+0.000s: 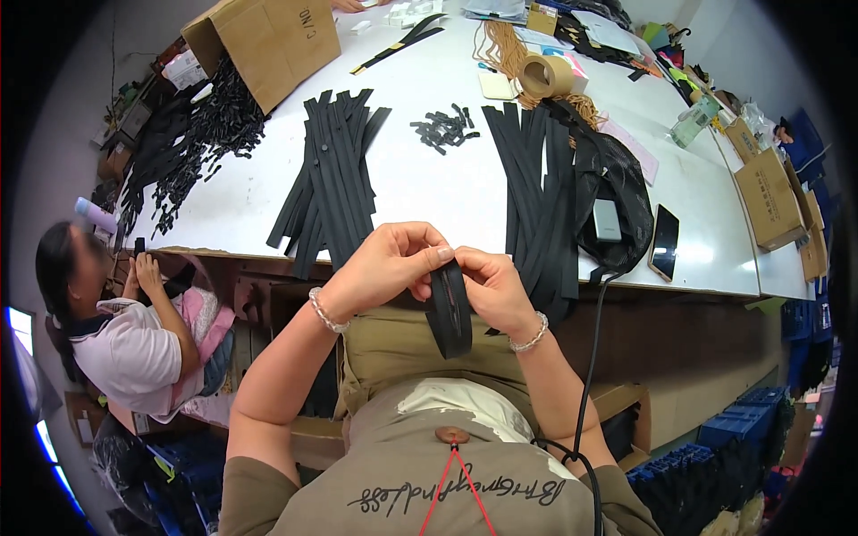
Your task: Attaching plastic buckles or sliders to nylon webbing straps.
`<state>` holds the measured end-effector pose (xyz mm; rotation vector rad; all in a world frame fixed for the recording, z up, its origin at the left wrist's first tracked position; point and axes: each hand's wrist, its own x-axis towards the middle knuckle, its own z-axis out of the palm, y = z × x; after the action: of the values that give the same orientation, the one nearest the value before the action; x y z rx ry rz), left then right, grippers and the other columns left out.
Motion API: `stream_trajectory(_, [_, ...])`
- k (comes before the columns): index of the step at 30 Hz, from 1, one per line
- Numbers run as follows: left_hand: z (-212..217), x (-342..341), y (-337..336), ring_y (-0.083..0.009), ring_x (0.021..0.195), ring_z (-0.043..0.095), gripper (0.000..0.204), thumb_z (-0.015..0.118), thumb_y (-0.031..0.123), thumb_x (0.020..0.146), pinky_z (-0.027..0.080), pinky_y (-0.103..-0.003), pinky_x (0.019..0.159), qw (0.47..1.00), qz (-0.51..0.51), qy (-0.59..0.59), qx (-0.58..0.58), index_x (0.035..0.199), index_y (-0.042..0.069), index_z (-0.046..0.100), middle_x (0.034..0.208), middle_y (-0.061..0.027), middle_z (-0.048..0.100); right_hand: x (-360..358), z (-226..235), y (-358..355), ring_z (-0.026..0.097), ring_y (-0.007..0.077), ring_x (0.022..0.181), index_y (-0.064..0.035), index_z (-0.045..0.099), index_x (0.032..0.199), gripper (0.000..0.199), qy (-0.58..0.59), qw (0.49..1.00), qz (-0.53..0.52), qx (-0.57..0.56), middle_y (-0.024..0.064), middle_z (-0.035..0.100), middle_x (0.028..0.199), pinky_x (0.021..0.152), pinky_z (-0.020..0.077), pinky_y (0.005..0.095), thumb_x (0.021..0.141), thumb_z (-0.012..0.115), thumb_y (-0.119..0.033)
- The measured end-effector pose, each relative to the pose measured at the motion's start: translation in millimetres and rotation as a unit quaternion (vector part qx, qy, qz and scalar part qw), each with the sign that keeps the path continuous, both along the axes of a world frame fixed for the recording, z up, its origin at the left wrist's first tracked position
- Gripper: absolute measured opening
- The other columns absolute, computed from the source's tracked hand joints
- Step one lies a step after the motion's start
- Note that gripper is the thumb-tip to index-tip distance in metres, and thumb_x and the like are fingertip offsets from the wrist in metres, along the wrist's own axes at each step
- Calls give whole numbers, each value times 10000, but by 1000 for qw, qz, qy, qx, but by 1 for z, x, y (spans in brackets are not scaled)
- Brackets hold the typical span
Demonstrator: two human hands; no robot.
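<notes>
In front of my lap, a black zipper (pixel 459 332) hangs in a loop from my two hands. My left hand (pixel 386 266) pinches its upper end between thumb and fingers. Touching it from the other side, my right hand (pixel 493 288) grips the zipper close to the same spot. The exact fingertip contact is partly hidden by the fingers. Beyond my left hand lies a pile of long black zippers (pixel 335 165). Another stack of black strips (pixel 527 183) lies beyond my right hand. Small black pull tabs (pixel 444 129) are scattered between the two piles.
At the far left a cardboard box (pixel 281 54) stands by a heap of black pieces (pixel 210 125). A black mesh bag (pixel 617 179), a phone (pixel 664 241) and a tape roll (pixel 547 77) lie to the right. Another person (pixel 134 339) sits at the left.
</notes>
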<state>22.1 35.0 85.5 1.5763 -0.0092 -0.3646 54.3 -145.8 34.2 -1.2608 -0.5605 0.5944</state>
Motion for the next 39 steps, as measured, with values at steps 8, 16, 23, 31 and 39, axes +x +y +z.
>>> stream_trajectory(8, [-8,1,-1,-30,529,516,219,574,222,915,434,-158,492,999,-6,32,16,818,26,586,700,9,596,-1,1,-2,533,32,711,30,630,900,99,-57,998,0,-17,-12,592,798,629,444,171,885,544,-17])
stream_trajectory(16, [-21,3,0,-21,544,482,220,569,215,917,407,-156,502,998,43,-23,-28,795,33,587,688,20,589,2,6,4,549,58,713,31,645,905,107,-159,985,-43,-51,29,614,823,616,447,185,859,552,4])
stream_trajectory(23, [-30,3,1,-23,535,454,208,583,221,909,375,-164,490,992,47,6,-118,800,45,605,681,27,588,-1,1,5,576,123,735,30,638,883,100,-210,974,-84,-23,62,625,838,654,461,226,824,558,26])
stream_trajectory(31, [-29,-9,20,-9,475,392,203,555,227,923,336,-131,435,978,126,33,-161,792,73,569,612,58,503,-51,17,-11,589,200,731,21,638,845,66,-268,962,-39,-31,102,629,813,675,467,271,813,585,0])
stream_trajectory(39, [-19,-16,7,-50,561,447,380,454,341,962,440,-202,576,963,142,89,-210,996,1,621,662,18,535,-56,-25,-17,529,76,700,32,607,886,115,5,999,-51,2,47,583,862,611,428,197,870,493,28])
